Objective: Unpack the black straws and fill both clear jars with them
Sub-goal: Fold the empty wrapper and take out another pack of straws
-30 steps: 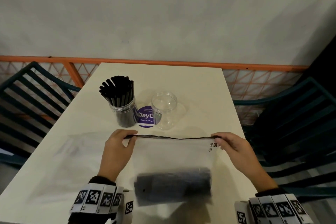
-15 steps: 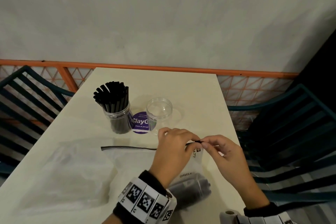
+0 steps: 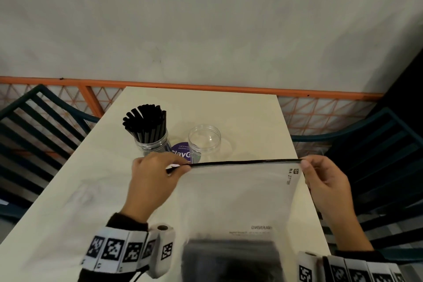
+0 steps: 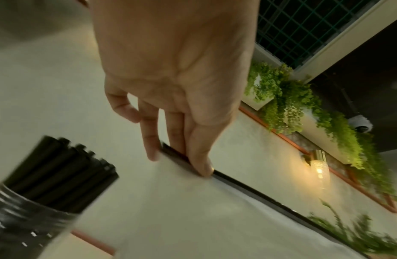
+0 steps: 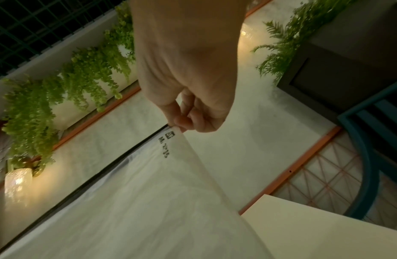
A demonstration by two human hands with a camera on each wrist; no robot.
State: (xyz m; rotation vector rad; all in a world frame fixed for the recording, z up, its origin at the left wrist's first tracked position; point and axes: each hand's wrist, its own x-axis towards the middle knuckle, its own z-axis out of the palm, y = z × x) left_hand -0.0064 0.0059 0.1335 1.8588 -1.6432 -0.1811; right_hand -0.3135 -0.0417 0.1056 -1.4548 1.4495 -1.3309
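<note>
A clear zip bag (image 3: 238, 199) with a black seal strip (image 3: 247, 162) is held taut and raised in front of me. My left hand (image 3: 176, 167) pinches the strip's left end (image 4: 186, 157). My right hand (image 3: 305, 166) pinches the right top corner (image 5: 173, 128) by the printed label. A dark bundle of black straws (image 3: 231, 258) lies in the bag's bottom. Behind the bag, one clear jar (image 3: 153, 144) is packed with black straws (image 4: 60, 171). A second clear jar (image 3: 204, 142) stands empty to its right.
The cream table (image 3: 240, 117) has a purple round sticker (image 3: 180, 153) between the jars and an empty clear bag (image 3: 80, 192) lying flat at left. Dark teal slatted chairs (image 3: 375, 155) stand on both sides. An orange rail (image 3: 206, 87) runs behind the table.
My left hand slid from beside the right hand back along the seal strip to its left end. The bag now hangs stretched and lifted between both hands.
</note>
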